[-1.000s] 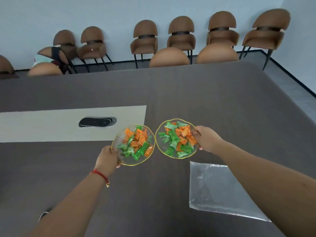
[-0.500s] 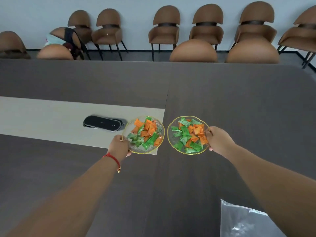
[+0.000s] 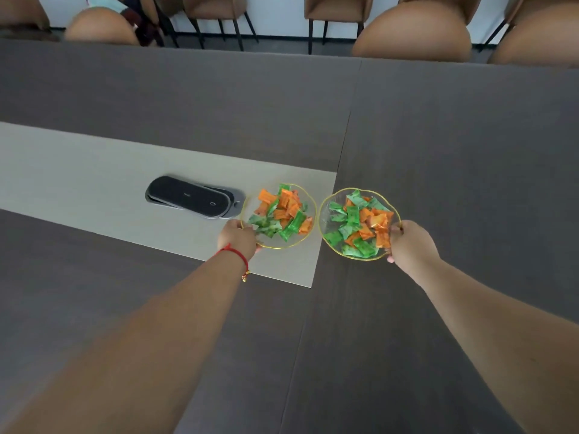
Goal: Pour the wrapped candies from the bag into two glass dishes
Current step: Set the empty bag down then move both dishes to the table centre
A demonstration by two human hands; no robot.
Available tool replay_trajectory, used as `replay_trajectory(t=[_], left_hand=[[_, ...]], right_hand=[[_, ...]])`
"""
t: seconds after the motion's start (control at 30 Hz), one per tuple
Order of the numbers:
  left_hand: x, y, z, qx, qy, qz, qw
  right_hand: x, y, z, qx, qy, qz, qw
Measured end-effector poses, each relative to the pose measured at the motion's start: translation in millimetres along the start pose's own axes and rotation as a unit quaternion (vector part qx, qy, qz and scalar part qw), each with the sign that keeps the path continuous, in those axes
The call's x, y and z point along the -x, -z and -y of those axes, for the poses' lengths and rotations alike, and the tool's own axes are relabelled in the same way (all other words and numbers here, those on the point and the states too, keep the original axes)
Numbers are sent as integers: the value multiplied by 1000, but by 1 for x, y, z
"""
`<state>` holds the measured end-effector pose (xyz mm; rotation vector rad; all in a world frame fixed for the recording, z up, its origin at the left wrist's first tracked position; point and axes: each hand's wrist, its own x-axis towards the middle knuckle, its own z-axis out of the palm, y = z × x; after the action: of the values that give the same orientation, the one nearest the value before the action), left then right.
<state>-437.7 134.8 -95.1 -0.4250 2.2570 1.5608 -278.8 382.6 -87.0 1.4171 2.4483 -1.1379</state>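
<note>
Two clear glass dishes with gold rims sit side by side at arm's length, both heaped with orange and green wrapped candies. My left hand point(image 3: 237, 238) grips the near-left rim of the left dish point(image 3: 308, 198), which rests over the pale strip of the table. My right hand point(image 3: 409, 244) grips the near-right rim of the right dish point(image 3: 326, 208), which lies over the dark tabletop. Both arms are stretched far forward. The plastic bag is out of view.
A black oval device point(image 3: 191, 197) lies on the pale inlay strip point(image 3: 78, 177) just left of the left dish. The dark wooden table point(image 3: 454, 136) stretches ahead. Brown chairs point(image 3: 410, 29) line the far edge and the wall.
Both hands have carried the dishes farther out over the table, the left one onto the pale strip. The empty bag near the front right has dropped out of view.
</note>
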Motion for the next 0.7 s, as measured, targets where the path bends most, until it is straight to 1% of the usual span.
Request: replay_trajectory(t=[0.1, 0.17, 0.27, 0.37, 0.53, 0.7], left_hand=[[-17, -3, 5, -30, -8, -15, 999], [-26, -6, 8, -45, -11, -23, 999], [-32, -12, 11, -43, -7, -21, 999], [-36, -15, 13, -52, -7, -25, 998], [-36, -14, 20, -52, -31, -21, 998], [-38, -14, 26, -55, -44, -51, 996]], right_hand=[[-11, -14, 2, -1, -2, 3, 1000], [-18, -21, 2, -35, -19, -8, 999], [-27, -30, 0, -44, -29, -14, 999], [-33, -36, -1, -29, -19, -12, 999], [-36, -42, -1, 21, -6, -24, 999], [-35, -46, -2, 33, 5, -37, 999]])
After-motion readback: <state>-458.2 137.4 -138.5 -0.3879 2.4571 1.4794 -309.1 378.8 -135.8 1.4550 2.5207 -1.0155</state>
